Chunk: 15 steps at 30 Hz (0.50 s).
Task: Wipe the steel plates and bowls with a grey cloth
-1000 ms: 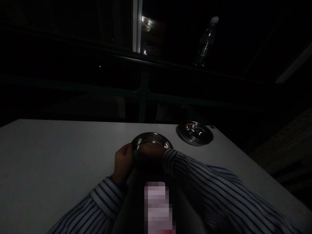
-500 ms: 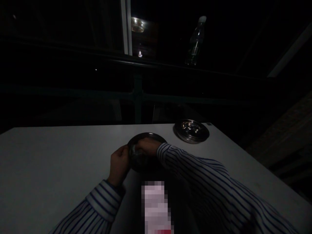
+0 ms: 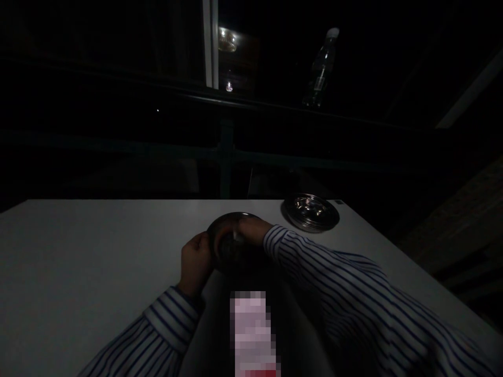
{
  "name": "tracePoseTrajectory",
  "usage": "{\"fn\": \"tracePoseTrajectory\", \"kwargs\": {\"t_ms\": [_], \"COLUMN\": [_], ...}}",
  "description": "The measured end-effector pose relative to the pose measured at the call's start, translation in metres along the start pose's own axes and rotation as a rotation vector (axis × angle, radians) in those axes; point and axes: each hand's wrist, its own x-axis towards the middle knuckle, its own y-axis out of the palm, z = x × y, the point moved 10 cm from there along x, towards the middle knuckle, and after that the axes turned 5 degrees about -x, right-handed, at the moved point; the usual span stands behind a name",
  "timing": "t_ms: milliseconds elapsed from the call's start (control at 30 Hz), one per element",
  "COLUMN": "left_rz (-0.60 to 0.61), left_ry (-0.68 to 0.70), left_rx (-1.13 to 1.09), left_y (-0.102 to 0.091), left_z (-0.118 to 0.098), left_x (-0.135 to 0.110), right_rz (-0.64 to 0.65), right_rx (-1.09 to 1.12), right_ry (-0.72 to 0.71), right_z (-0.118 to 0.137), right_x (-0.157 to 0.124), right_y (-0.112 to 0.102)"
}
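Observation:
A round metal dish (image 3: pixel 226 266) is tilted up at the near middle of the table, dark in the low light. My left hand (image 3: pixel 195 264) is closed on its left rim, thumb on top. Inside the dish, my right hand (image 3: pixel 251 230) has its fingers bent around a small whitish wad (image 3: pixel 237 234), like cloth or tissue, pressed to the inner surface. Darkness hides the wad's exact kind and most of the right fingertips.
A stack of shiny metal dishes (image 3: pixel 311 213) stands at the far right of the white table (image 3: pixel 98 262). Beyond the table, a clear plastic bottle (image 3: pixel 322 68) stands on a dark ledge. A pixelated patch (image 3: pixel 251 335) covers the bottom middle.
My right hand has moved a little to the right across the inside of the dish, and the whitish wad now shows at its fingertips. My left hand keeps its hold on the rim.

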Motion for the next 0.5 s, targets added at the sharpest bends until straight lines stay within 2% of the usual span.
{"fn": "tracePoseTrajectory", "kwargs": {"t_ms": [133,300,367,500], "left_rz": [-0.022,-0.002,0.016,0.032], "left_ry": [-0.015,-0.025,-0.027,-0.029], "left_rx": [-0.015,-0.051,-0.067,-0.07], "left_y": [-0.001,-0.001,0.0,0.002], "left_z": [0.006,0.009,0.01,0.012], "left_x": [0.002,0.002,0.002,0.002], "right_rz": [0.101,0.198,0.193,0.133], "right_rx": [0.013,0.059,0.068,0.064], "right_ry": [-0.049,-0.135,-0.131,-0.056], "right_z": [0.0,0.024,0.024,0.005], "right_x": [-0.023,-0.036,-0.034,-0.025], "right_y": [0.009,0.018,0.018,0.011]}}
